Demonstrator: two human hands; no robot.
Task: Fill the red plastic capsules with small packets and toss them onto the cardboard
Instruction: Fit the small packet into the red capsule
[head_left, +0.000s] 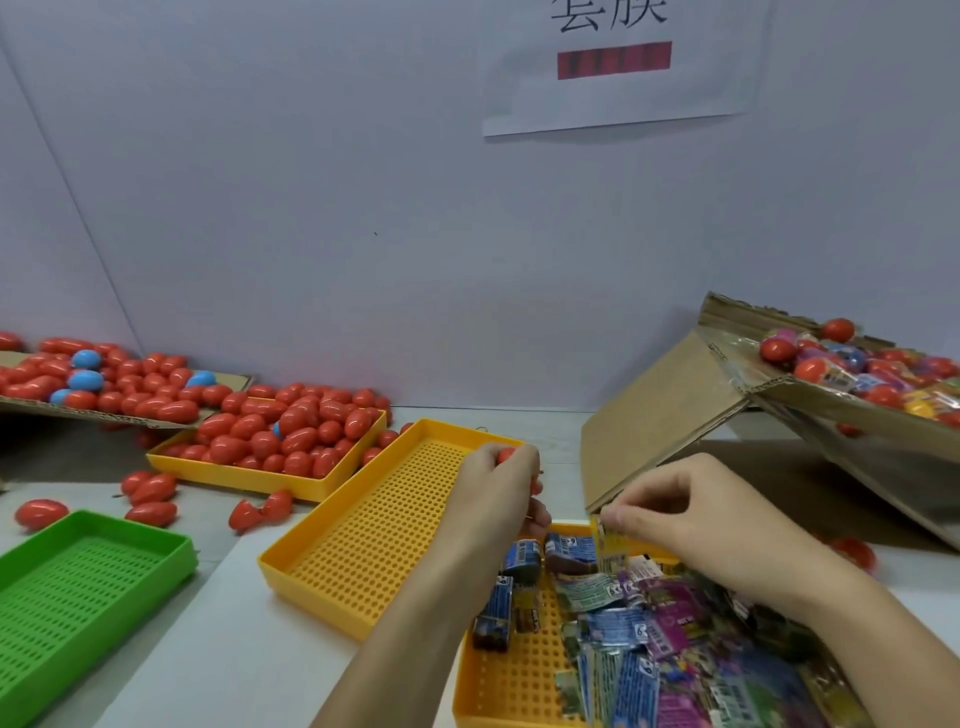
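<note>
My left hand (498, 483) is curled around a red capsule (506, 455), which peeks out between my fingers above the empty yellow tray (332, 551) in the middle of the desk (218, 649). My right hand (696, 514) pinches a small yellow packet (609, 543) between thumb and fingertips, holding it upright just above the tray of packets (511, 680) near me on the right. That tray holds a loose heap of blue, purple and green packets (670, 639), with a few dark blue ones lying apart near its left side.

Further back on the left, another yellow tray (239, 470) is piled with red capsules (296, 428), with one blue piece showing among them. Behind it a flat sheet of cardboard (228, 382) carries more red capsules and a few blue ones. Several red capsules lie loose on the desk (150, 491) between that tray and the green tray (78, 582) at my near left. On the right, a tilted cardboard box (810, 405) holds red capsules mixed with colourful wrapped things, and its flap (654, 415) slopes down to the desk. A paper sign (618, 67) hangs on the wall.
</note>
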